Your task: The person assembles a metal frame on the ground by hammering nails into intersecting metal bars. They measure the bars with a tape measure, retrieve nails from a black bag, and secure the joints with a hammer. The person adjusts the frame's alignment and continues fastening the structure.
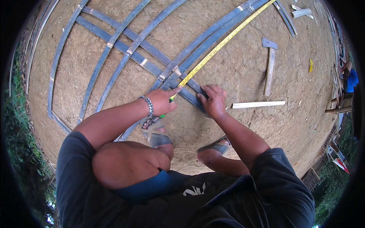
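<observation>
Outdoors on cracked earth (235, 53), left hand (165, 100) grips tape measure (224, 41); right hand (215, 100) touches 1 strip (193, 85), grip unclear.

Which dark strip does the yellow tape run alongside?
The right-hand strip of the close pair slanting to the upper right: the tape follows its right side; its twin lies farther left.

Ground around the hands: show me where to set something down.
Bare ground lies between the yellow tape measure and the axe, between the axe and the yellow leaf, and below the pale stick. It is crowded at upper left, where dark strips cross, and around the left hand and right hand.
</observation>
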A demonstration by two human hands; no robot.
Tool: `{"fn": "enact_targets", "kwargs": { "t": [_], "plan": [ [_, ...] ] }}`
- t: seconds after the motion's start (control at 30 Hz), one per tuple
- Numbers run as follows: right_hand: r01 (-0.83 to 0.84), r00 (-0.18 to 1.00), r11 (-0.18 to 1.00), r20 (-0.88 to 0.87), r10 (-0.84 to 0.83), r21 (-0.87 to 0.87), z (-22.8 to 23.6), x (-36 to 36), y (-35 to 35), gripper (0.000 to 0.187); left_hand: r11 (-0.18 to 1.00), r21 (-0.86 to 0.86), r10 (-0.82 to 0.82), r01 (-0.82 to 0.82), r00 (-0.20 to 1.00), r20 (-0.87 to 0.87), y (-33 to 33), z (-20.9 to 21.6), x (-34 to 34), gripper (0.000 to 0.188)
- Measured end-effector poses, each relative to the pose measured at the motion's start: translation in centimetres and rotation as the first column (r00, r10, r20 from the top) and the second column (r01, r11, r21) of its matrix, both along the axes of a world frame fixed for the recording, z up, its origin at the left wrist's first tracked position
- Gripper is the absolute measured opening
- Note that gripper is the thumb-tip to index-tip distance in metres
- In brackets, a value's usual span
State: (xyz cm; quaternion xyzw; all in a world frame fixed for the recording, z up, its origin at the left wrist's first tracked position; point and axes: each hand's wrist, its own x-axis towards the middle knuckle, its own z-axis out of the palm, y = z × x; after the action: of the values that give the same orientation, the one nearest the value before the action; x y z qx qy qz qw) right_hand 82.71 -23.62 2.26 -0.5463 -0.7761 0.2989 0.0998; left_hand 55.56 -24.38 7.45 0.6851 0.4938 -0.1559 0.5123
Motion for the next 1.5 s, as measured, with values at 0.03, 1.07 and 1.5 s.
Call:
{"fn": "enact_targets", "kwargs": {
  "t": [0.03,1.07,1.5],
  "plan": [
    [-0.004,1.0,1.0,-0.008,0.004,-0.003,0.0,0.0,0.0,0.039,1.0,0.016,0.0,0.0,1.0,0.004,-0.2,-0.3,-0.1,0.076],
    [-0.047,0.999,0.999,-0.024,0.047,0.017,0.0,0.3,0.3,0.041,0.999,-0.012,0.03,-0.03,1.0,0.003,0.4,0.3,-0.1,0.076],
    [-0.071,0.997,0.997,0.027,0.071,-0.032,0.7,-0.1,0.4,0.044,0.999,-0.041,0.008,-0.008,1.0,0.0,0.7,0.6,-0.1,0.077]
  ]
}}
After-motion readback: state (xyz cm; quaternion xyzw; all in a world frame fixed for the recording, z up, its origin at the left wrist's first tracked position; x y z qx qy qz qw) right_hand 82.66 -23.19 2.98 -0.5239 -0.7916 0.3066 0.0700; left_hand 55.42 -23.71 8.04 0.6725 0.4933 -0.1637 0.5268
